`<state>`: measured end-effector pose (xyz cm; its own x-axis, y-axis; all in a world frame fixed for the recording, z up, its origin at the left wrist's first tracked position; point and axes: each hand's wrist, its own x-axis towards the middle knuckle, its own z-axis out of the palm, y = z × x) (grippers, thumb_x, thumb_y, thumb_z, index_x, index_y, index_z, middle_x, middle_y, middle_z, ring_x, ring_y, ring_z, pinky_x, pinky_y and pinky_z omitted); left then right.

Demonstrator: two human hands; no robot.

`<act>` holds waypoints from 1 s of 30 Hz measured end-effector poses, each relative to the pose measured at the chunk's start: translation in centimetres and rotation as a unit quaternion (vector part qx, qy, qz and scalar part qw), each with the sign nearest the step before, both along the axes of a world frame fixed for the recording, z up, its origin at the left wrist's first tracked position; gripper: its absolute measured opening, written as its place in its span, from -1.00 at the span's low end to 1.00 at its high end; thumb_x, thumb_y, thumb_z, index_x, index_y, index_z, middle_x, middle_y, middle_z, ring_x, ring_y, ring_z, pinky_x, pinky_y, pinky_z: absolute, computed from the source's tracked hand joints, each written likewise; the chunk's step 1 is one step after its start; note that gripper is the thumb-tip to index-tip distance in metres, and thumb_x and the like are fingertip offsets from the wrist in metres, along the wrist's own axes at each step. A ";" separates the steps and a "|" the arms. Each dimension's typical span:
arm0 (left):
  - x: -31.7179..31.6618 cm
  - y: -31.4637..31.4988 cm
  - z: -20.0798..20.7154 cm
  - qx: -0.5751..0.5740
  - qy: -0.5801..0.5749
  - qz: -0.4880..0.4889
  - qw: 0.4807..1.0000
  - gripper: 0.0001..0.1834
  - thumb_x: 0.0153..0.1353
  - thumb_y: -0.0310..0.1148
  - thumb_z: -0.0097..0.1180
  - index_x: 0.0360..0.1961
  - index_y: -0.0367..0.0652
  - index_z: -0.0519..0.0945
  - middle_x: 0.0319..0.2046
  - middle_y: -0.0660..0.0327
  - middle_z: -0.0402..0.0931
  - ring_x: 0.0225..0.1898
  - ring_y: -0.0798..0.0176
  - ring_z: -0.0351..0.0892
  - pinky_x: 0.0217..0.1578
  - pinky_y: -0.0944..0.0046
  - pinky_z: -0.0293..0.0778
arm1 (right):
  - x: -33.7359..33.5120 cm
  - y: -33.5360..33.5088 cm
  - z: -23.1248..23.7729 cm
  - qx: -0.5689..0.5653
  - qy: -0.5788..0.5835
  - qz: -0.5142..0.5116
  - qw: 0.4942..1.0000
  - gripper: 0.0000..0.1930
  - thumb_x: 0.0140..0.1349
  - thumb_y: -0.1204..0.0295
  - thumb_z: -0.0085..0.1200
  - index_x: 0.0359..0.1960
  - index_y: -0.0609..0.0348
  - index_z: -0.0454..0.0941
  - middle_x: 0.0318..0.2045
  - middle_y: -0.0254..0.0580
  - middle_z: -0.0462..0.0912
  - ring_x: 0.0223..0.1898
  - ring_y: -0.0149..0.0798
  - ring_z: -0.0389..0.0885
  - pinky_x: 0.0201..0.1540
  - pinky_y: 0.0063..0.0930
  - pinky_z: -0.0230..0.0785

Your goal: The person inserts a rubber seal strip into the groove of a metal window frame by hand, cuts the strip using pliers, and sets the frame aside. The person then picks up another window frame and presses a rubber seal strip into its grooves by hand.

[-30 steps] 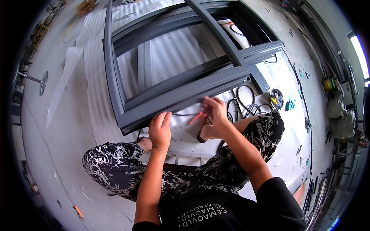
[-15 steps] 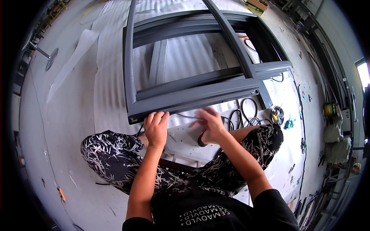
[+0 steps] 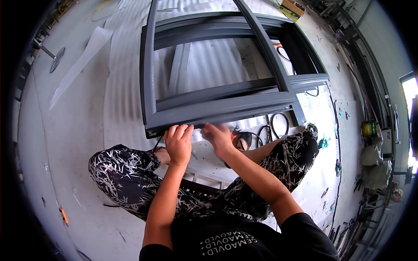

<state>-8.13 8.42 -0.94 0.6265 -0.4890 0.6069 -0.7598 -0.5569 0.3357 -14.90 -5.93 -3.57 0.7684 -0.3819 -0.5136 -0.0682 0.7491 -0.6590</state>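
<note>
A dark grey metal window frame lies in front of me, its near corner toward my left knee. My left hand has its fingers bent over the lower near edge of this frame and grips it there. Beside it, my right hand is close to the same edge. Motion smears its fingers, so I cannot tell whether they touch the edge or hold anything. A small orange-red bit shows just right of that hand, too unclear to name.
Black cable lies coiled beyond my right foot. White wrinkled sheeting spreads beneath the frame. A cardboard box stands at the far right, an orange-handled tool on the floor at left. Lengths of profile line the right wall.
My right hand has moved left along the frame's near edge, closer to my left hand. The left hand keeps its place on the edge. The view has shifted slightly.
</note>
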 end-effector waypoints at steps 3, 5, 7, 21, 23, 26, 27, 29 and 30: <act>-0.1 0.0 0.5 -0.004 0.001 -0.003 1.000 -0.80 -0.04 -0.47 0.21 -0.31 -0.06 0.69 -0.30 0.36 0.58 -0.21 0.21 0.51 -0.17 0.19 0.39 | 0.5 1.2 0.2 -0.002 -0.010 0.015 1.000 -0.82 0.19 0.42 0.24 -0.24 0.23 0.56 -0.39 -0.23 0.65 -0.36 -0.31 0.65 -0.21 -0.45 0.55; -0.2 0.2 0.8 -0.012 0.009 -0.005 1.000 -0.79 -0.05 -0.48 0.21 -0.31 -0.08 0.69 -0.30 0.35 0.58 -0.20 0.20 0.51 -0.15 0.18 0.40 | 0.5 1.0 0.5 -0.023 -0.014 0.020 0.999 -0.83 0.19 0.42 0.25 -0.27 0.23 0.56 -0.40 -0.24 0.65 -0.37 -0.32 0.65 -0.21 -0.45 0.55; 0.0 0.7 0.9 -0.011 0.017 -0.017 1.000 -0.82 0.01 -0.47 0.20 -0.30 -0.10 0.69 -0.28 0.33 0.59 -0.18 0.20 0.53 -0.16 0.18 0.43 | 0.5 0.9 0.6 -0.031 -0.003 0.010 0.999 -0.83 0.20 0.42 0.25 -0.28 0.24 0.57 -0.40 -0.26 0.65 -0.38 -0.34 0.65 -0.21 -0.47 0.55; 1.1 1.7 -0.3 0.000 0.014 0.023 1.000 -0.79 0.03 -0.49 0.17 -0.25 -0.10 0.67 -0.25 0.31 0.59 -0.17 0.16 0.54 -0.12 0.18 0.45 | 2.3 2.4 -0.3 0.041 -0.002 0.042 0.998 -0.84 0.19 0.42 0.26 -0.29 0.23 0.59 -0.38 -0.28 0.65 -0.33 -0.35 0.64 -0.22 -0.48 0.53; 1.1 1.6 -0.3 0.005 0.010 0.013 1.000 -0.80 0.04 -0.43 0.18 -0.25 -0.12 0.67 -0.23 0.33 0.59 -0.14 0.21 0.53 -0.14 0.17 0.43 | 2.5 2.7 -0.8 0.041 -0.020 0.037 0.998 -0.82 0.18 0.42 0.26 -0.27 0.24 0.58 -0.37 -0.26 0.65 -0.33 -0.33 0.64 -0.22 -0.48 0.53; 1.1 1.5 -0.3 -0.019 0.010 0.016 1.000 -0.80 0.03 -0.44 0.18 -0.27 -0.13 0.67 -0.24 0.32 0.59 -0.15 0.19 0.54 -0.13 0.16 0.44 | 2.4 2.8 -0.1 -0.002 0.001 0.046 0.999 -0.79 0.19 0.42 0.26 -0.22 0.23 0.56 -0.33 -0.24 0.66 -0.33 -0.33 0.64 -0.22 -0.47 0.54; 1.0 1.5 -0.4 -0.020 0.009 0.014 1.000 -0.80 0.03 -0.44 0.18 -0.27 -0.13 0.67 -0.24 0.32 0.59 -0.15 0.19 0.54 -0.13 0.16 0.44 | 2.4 2.8 -0.1 0.008 -0.007 0.049 0.999 -0.79 0.19 0.42 0.26 -0.21 0.24 0.56 -0.33 -0.24 0.66 -0.32 -0.34 0.64 -0.22 -0.47 0.54; 0.8 1.5 -0.5 -0.031 0.015 0.023 0.999 -0.82 0.03 -0.45 0.18 -0.29 -0.13 0.67 -0.26 0.30 0.59 -0.16 0.17 0.54 -0.14 0.16 0.45 | 2.6 3.0 -0.2 0.017 -0.015 0.051 0.998 -0.79 0.19 0.42 0.26 -0.21 0.25 0.57 -0.32 -0.23 0.66 -0.32 -0.34 0.64 -0.22 -0.47 0.54; 0.9 1.5 -0.5 -0.030 0.015 0.023 0.999 -0.82 0.03 -0.45 0.18 -0.29 -0.13 0.67 -0.26 0.30 0.59 -0.16 0.17 0.54 -0.14 0.16 0.45 | 2.8 3.3 0.0 0.038 -0.025 0.059 0.997 -0.79 0.19 0.42 0.26 -0.22 0.26 0.57 -0.32 -0.22 0.67 -0.33 -0.33 0.64 -0.22 -0.47 0.54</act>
<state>-7.26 9.96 -1.46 0.6656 -0.4218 0.6157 -0.7230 -0.5691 0.3916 -12.15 -2.65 -3.54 0.8311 -0.2492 -0.4972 -0.1268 0.7855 -0.6057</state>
